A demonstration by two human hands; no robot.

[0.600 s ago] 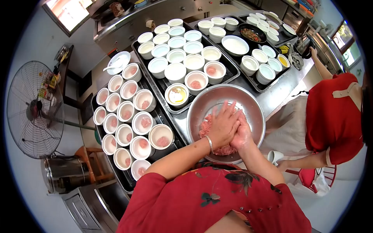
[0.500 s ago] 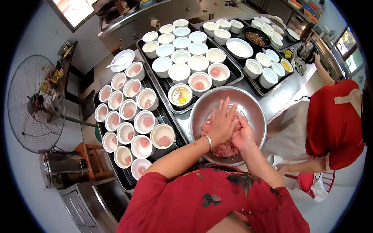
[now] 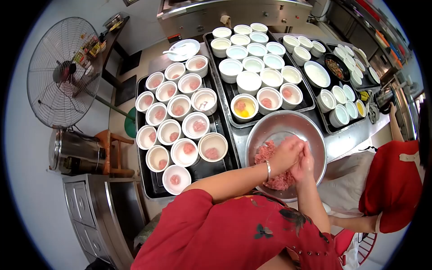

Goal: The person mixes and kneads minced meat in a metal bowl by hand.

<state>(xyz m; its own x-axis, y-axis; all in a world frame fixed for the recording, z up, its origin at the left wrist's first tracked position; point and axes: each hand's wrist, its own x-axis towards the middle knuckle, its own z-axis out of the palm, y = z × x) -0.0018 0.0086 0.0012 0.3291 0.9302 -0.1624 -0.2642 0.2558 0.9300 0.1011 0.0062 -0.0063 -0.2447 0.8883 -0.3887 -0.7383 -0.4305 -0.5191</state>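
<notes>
My left hand (image 3: 287,154), a bangle at its wrist, curls over my right hand (image 3: 304,166) above a steel bowl (image 3: 320,148). Both hands are closed against each other, and whatever lies between them is hidden. Pink minced meat (image 3: 265,151) sits in the bowl, partly covered by my hands and left wrist. Just beyond the bowl, a white cup (image 3: 244,116) contains a yellow egg and a lump of meat. Two neighbouring cups, a near one (image 3: 269,108) and another (image 3: 292,104), each hold a small meat lump.
The left black tray (image 3: 220,173) carries several cups with meat lumps. On the middle tray (image 3: 310,107) stand several pale cups. A person in red (image 3: 391,180) is at the right. A plate with a spoon (image 3: 185,47) and a fan (image 3: 65,72) are at the left.
My left fingers were stretched out across my right palm and are now curled, with both hands pressed together. The camera view has shifted, so the trays and bowl appear further right.
</notes>
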